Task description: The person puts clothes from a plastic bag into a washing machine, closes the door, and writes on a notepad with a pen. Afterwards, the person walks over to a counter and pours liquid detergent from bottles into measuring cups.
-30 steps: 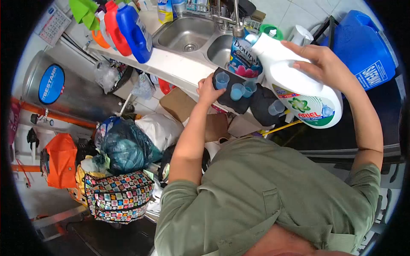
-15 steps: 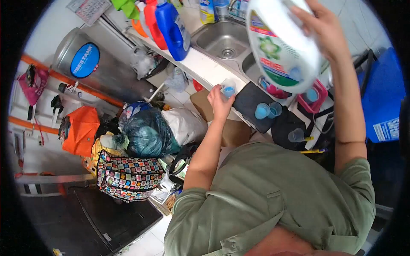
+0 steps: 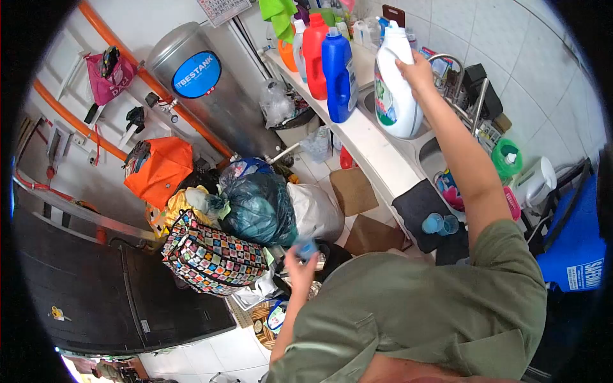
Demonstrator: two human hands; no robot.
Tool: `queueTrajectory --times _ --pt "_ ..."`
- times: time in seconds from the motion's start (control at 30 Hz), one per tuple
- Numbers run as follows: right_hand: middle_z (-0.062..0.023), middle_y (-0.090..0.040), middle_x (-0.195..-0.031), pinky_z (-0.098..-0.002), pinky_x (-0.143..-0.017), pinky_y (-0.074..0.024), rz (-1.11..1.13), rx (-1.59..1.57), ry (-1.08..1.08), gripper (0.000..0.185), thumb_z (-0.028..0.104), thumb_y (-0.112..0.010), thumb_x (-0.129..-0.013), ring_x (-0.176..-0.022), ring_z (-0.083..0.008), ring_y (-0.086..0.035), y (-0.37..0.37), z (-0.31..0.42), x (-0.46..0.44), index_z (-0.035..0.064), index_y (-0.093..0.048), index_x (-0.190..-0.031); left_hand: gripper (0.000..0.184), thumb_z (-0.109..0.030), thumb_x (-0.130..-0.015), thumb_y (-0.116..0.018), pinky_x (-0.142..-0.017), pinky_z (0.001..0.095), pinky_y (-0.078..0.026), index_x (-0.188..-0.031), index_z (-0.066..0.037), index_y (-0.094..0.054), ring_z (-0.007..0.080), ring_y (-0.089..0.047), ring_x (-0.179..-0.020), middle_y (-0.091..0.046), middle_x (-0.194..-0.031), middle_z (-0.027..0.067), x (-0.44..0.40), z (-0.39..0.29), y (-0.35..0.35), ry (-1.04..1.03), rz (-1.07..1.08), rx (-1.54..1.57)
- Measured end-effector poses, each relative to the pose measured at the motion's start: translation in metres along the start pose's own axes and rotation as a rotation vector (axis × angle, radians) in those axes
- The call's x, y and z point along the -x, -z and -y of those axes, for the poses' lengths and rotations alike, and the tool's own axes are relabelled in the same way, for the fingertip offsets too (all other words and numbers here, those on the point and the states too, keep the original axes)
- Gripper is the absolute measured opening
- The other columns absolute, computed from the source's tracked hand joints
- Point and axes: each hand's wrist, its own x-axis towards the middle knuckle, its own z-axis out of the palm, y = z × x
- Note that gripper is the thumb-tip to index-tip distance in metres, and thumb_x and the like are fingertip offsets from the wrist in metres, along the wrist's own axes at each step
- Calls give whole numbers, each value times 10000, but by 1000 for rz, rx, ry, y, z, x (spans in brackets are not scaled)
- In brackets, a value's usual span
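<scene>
My right hand (image 3: 418, 73) grips a large white detergent bottle (image 3: 397, 112) by its handle. The bottle is upright with its cap end up, over the sink (image 3: 367, 105) beside the counter. In my left hand (image 3: 300, 271) is a small clear cup (image 3: 306, 249) with blue liquid, slightly blurred, held low in front of my body near the bags. Two more cups with blue liquid (image 3: 433, 223) stand side by side on a dark cloth (image 3: 412, 203) at the counter's near end.
A blue bottle (image 3: 340, 80) and a red bottle (image 3: 315, 54) stand on the white counter (image 3: 357, 137). Left of it are a steel tank (image 3: 223, 96), a dark green plastic bag (image 3: 255, 207), a white sack (image 3: 313, 210) and a patterned bag (image 3: 211, 255). A blue container (image 3: 575, 236) is at right.
The white bottle has moved away from me, from above the cups to over the sink. My left hand has drawn its cup back from the counter edge towards the bags. The view has shifted.
</scene>
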Motion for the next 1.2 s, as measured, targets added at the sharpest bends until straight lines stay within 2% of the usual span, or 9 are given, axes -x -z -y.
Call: queueTrajectory --times 0.33,0.37,0.43,0.53,0.7,0.8,0.93,1.03,1.2 --pt "-223 -609 -1124 -442 -876 -463 -250 749 442 616 342 -721 -759 -1037 -344 -584 -86 -148 -195 15 -542 -1249 598 -95 -765 -767 -897 356 -458 -1245 -6 -422 230 -523 -1050 -513 -1169 135 -37 -9 124 52 -587 110" --pt "-209 -624 -1088 -446 -874 -470 43 405 100 571 349 -719 -762 -1027 -337 -590 -93 -149 -209 -9 -563 -1178 613 -90 -758 -773 -908 356 -454 -1253 -15 -420 230 -524 -1059 -519 -1170 129 -57 -27 124 54 -575 112" --pt "-114 -649 -966 -313 -705 -515 -65 146 216 473 176 -743 -794 -795 -196 -627 -127 -148 -209 -29 -557 -1178 627 -89 -747 -783 -923 338 -440 -1254 -32 -417 207 -528 -1067 -518 -1182 109 -96 -34 121 -13 -664 -164" --pt "-158 -618 -1160 -317 -786 -513 183 -271 240 593 91 -705 -798 -931 -221 -626 -152 -220 -270 -22 -470 -1330 628 -94 -740 -790 -931 332 -435 -1248 -36 -425 204 -527 -1089 -505 -1193 105 -141 -51 113 -104 -730 -34" --pt "-168 -655 -955 -348 -790 -503 -278 622 540 491 133 -646 -805 -867 -251 -629 -173 -311 -295 -57 -519 -1240 647 -84 -740 -796 -954 361 -436 -1260 -18 -417 218 -525 -1107 -492 -1240 142 -196 -56 97 89 -693 130" --pt "-190 -647 -982 -344 -813 -495 -340 702 443 481 221 -641 -852 -876 -247 -622 -148 -213 -255 -87 -535 -1206 594 -23 -798 -736 -946 355 -432 -1262 -31 -364 231 -523 -1097 -487 -1236 139 -199 -41 90 32 -670 239" --pt "-154 -654 -940 -268 -757 -502 -690 -80 621 216 115 -592 -908 -845 -186 -625 -222 15 -79 -56 -592 -1040 482 12 -838 -669 -900 334 -437 -1229 -34 -391 191 -529 -1026 -504 -1187 120 -204 -77 69 155 -729 306" --pt "-156 -662 -963 -312 -832 -497 -8 -148 752 154 93 -621 -866 -888 -210 -649 -331 37 -33 -5 -656 -980 484 19 -837 -667 -894 320 -433 -1232 -42 -393 193 -534 -1018 -512 -1189 114 -219 -85 59 210 -761 378" --pt "-279 -633 -1049 -414 -865 -477 54 160 -24 474 225 -731 -711 -1003 -397 -618 -560 -143 -187 -79 -607 -1053 582 34 -807 -695 -923 337 -443 -1282 -37 -365 213 -546 -1056 -504 -1229 126 -205 -73 74 211 -740 232"
